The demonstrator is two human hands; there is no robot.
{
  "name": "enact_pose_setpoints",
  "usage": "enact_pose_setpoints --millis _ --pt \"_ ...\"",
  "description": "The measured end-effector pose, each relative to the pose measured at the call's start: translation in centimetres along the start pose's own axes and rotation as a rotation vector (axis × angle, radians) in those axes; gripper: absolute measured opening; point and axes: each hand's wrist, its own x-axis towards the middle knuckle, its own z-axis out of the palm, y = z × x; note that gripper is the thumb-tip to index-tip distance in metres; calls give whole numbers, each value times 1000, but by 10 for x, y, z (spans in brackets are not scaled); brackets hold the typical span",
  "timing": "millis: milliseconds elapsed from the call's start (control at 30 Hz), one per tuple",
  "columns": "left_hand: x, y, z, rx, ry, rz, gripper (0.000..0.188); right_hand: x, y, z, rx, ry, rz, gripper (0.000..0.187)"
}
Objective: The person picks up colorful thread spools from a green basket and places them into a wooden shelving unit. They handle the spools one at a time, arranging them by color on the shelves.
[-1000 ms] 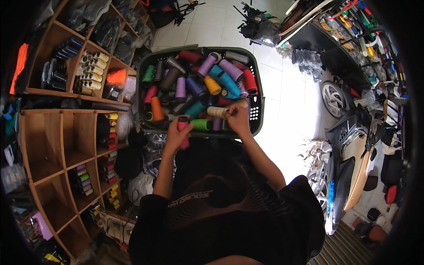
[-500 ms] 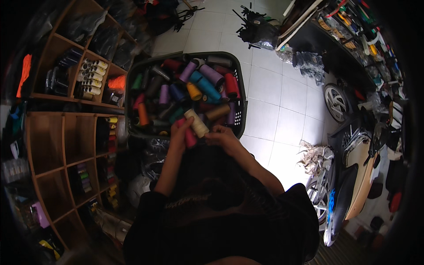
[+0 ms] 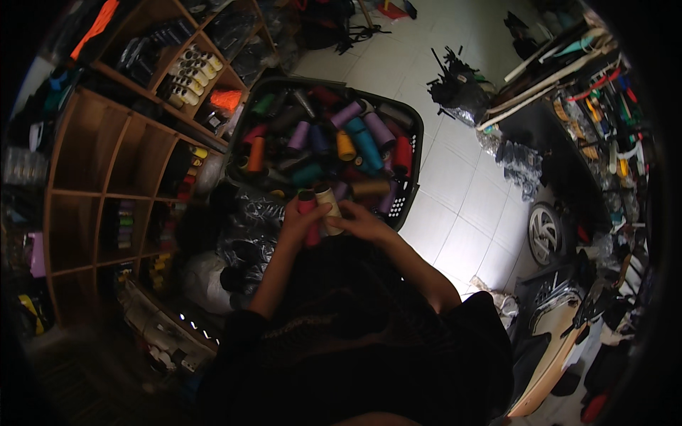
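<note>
My left hand point(image 3: 294, 226) is closed around a pinkish-red thread spool point(image 3: 307, 207), its thumb reaching across to a cream thread spool point(image 3: 327, 201) right beside it. The fingers of my right hand point(image 3: 361, 221) pinch the lower part of the cream spool. Both spools stand side by side, tops tilted toward the basket. Just beyond my hands is a dark plastic basket point(image 3: 417, 135), heaped with thread spools in many colours. Among them lie a yellow spool point(image 3: 346, 145), a blue spool point(image 3: 364, 144), an orange spool point(image 3: 256, 154) and a red spool point(image 3: 403, 155).
Wooden cubby shelves point(image 3: 106, 193) with spools and wrapped goods line the left. Black plastic-wrapped bundles point(image 3: 250, 224) lie between shelves and basket. Pale floor tiles point(image 3: 455, 192) run right of the basket, toward a motorbike wheel point(image 3: 545, 233) and a cluttered rack point(image 3: 604, 113).
The view has swung, so basket and shelves sit differently in it. The cream spool has turned more upright beside the pinkish-red one. Both hands keep their hold.
</note>
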Motion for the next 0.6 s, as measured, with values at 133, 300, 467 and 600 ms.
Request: enact_pose_setpoints --millis 133,300,467,600 --pt "-15 3 -26 -79 34 24 47 5 -26 27 -72 -28 -4 74" --pt "-45 -15 -77 -118 125 20 49 21 -25 75 -155 -110 40 74" --pt "-87 -22 -129 -156 208 46 53 41 -17 140 -182 -256 106 75" --pt "-120 -44 -169 -190 337 82 55 53 -2 197 -215 -295 90 71"
